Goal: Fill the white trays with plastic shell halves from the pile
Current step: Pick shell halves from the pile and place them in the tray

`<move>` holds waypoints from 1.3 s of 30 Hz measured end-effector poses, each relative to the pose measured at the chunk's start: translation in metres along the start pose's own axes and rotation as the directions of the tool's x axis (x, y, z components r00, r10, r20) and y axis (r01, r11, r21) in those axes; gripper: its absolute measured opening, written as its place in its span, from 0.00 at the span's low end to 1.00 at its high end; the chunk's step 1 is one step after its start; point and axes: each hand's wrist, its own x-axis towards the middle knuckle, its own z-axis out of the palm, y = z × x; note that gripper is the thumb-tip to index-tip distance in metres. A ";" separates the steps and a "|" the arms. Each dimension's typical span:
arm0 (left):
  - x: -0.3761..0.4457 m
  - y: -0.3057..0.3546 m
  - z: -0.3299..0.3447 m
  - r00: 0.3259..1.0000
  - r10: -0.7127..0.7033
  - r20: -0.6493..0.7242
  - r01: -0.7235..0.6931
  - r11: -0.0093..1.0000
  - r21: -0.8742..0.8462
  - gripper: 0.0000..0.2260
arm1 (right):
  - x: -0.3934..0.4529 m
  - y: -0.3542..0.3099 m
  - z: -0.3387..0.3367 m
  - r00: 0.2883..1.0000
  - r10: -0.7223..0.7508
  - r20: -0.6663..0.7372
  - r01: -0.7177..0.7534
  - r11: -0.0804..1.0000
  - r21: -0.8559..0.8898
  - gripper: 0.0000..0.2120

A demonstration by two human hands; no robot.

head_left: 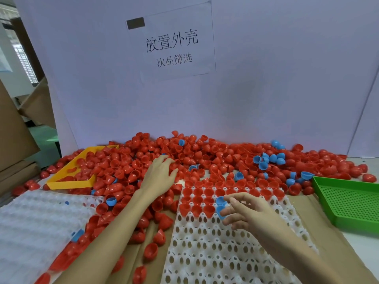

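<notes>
- left hand [162,177] is stretched out into the pile [205,158] of red and blue shell halves, fingers spread and lying flat on the red ones. it looks loose, not really clamped on anything i can make out
- right hand [244,210] sits over the white tray [225,253] in the middle, fingers curled around a couple of blue shell halves [219,203] right at the tray's third row
- can't tell which way those blue ones face, fingers cover most of them
- that tray runs lengthwise away from the person, and its far rows are filled with red shell halves [207,193] sitting open side up, the near rows just bare holes
- second white tray [37,222] lies at the left, with loose red shells along its edge
- yellow tray [67,183] is half buried in the pile at back left, tipped a bit
- green tray [348,203] with a mesh bottom sits on the desk [365,244] at the right
- paper sign [172,42] taped on the white wall behind
</notes>
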 end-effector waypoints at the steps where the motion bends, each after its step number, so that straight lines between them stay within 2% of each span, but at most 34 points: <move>1: 0.010 0.001 0.001 0.999 0.019 0.045 -0.020 1.000 0.008 0.20 | 0.000 0.000 0.001 1.000 0.001 0.001 -0.001 1.000 -0.004 0.09; 4: 0.037 0.003 0.007 0.982 0.088 0.166 -0.104 0.990 0.093 0.21 | -0.002 0.001 0.001 1.000 0.003 0.009 -0.003 1.000 -0.008 0.09; 7: 0.056 0.004 0.012 0.967 0.132 0.218 -0.177 0.963 0.201 0.20 | -0.002 0.001 0.001 1.000 -0.011 0.009 0.012 1.000 -0.029 0.08; 13: 0.076 0.000 0.025 0.955 0.095 0.282 -0.174 0.948 0.267 0.24 | 0.000 0.004 -0.001 1.000 -0.008 0.018 0.009 1.000 -0.025 0.07; 15: 0.077 0.001 0.026 0.961 0.102 0.259 -0.173 0.947 0.270 0.23 | 0.001 0.006 -0.002 1.000 -0.007 0.020 0.008 1.000 -0.019 0.07; 17: 0.073 0.004 0.025 0.976 0.134 0.174 -0.179 0.945 0.274 0.21 | 0.002 0.006 -0.002 1.000 -0.011 0.022 0.012 1.000 -0.020 0.07; 19: 0.065 0.007 0.023 0.983 0.181 0.035 -0.185 0.965 0.187 0.18 | 0.002 0.007 -0.002 1.000 -0.011 0.024 0.012 1.000 -0.026 0.07; 21: 0.051 0.014 0.018 0.969 0.215 -0.126 -0.213 0.977 0.024 0.13 | 0.002 0.007 -0.002 1.000 -0.011 0.023 0.012 1.000 -0.029 0.07; 23: 0.031 0.024 0.012 0.939 0.232 -0.253 -0.270 0.955 -0.127 0.09 | 0.003 0.008 -0.002 1.000 -0.014 0.026 0.014 0.999 -0.030 0.07; 25: 0.006 0.039 0.008 0.921 0.204 -0.331 -0.307 0.905 -0.295 0.08 | 0.003 0.008 -0.002 0.999 -0.017 0.031 0.018 0.999 -0.030 0.08; 27: -0.021 0.055 0.003 0.936 0.139 -0.323 -0.292 0.820 -0.493 0.12 | 0.003 0.007 -0.002 0.999 -0.025 0.026 0.026 1.000 -0.015 0.08; 29: -0.049 0.069 -0.003 0.962 0.106 -0.252 -0.251 0.710 -0.658 0.16 | 0.002 0.005 -0.001 0.999 -0.043 0.002 0.043 0.999 0.027 0.10; 32: -0.083 0.082 -0.011 0.977 0.133 -0.169 -0.215 0.603 -0.768 0.20 | 0.000 0.000 0.000 0.996 -0.089 -0.005 0.090 0.992 0.085 0.12; 35: -0.105 0.090 -0.016 0.975 0.183 -0.129 -0.213 0.578 -0.788 0.19 | -0.003 -0.003 0.001 0.988 -0.142 0.057 0.139 0.989 0.049 0.14; 39: -0.116 0.092 -0.017 0.977 0.192 -0.089 -0.189 0.601 -0.776 0.18 | -0.008 -0.005 0.002 0.970 -0.218 0.112 0.233 0.961 -0.148 0.08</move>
